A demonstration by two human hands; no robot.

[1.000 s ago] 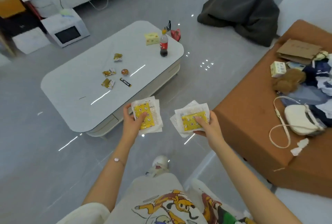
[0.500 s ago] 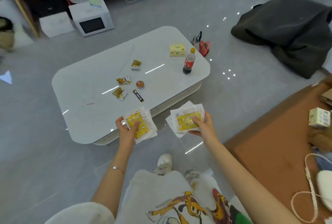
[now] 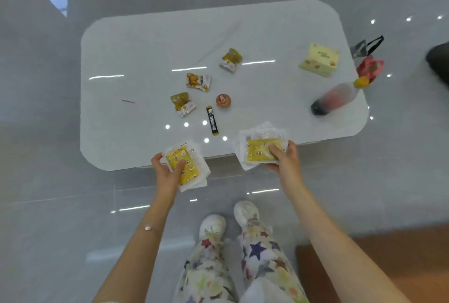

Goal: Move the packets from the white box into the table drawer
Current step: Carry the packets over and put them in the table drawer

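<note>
Head camera, looking straight down: a person stands at the near edge of a white table [image 3: 145, 47], a stack of packets in each hand. The left hand [image 3: 167, 171] grips the left stack [image 3: 192, 169] of yellow-printed packets in clear wrap, thumb pressed on top and fingers curled beneath; this stack overhangs the table's near edge. The right hand [image 3: 284, 159] holds the right stack [image 3: 260, 149] the same way, thumb across the yellow face, over the table's near edge toward its right end. The two stacks are apart from each other.

On the table's middle lie three small snack wrappers [image 3: 198, 82], a round brown sweet [image 3: 223, 100] and a black stick sachet [image 3: 212, 120], the sachet nearest the table's front. At the table's far right corner sits a pale yellow box [image 3: 318, 59]; near the right edge stands a dark drink bottle [image 3: 335, 98] with a yellow cap, blurred. A red bag [image 3: 370, 69] sits on the floor just off the table's right side.

Below the table's near edge, white shoes [image 3: 212, 226] and star-patterned trousers [image 3: 257, 254] show, and a thin bracelet [image 3: 147, 228] circles the left wrist.
</note>
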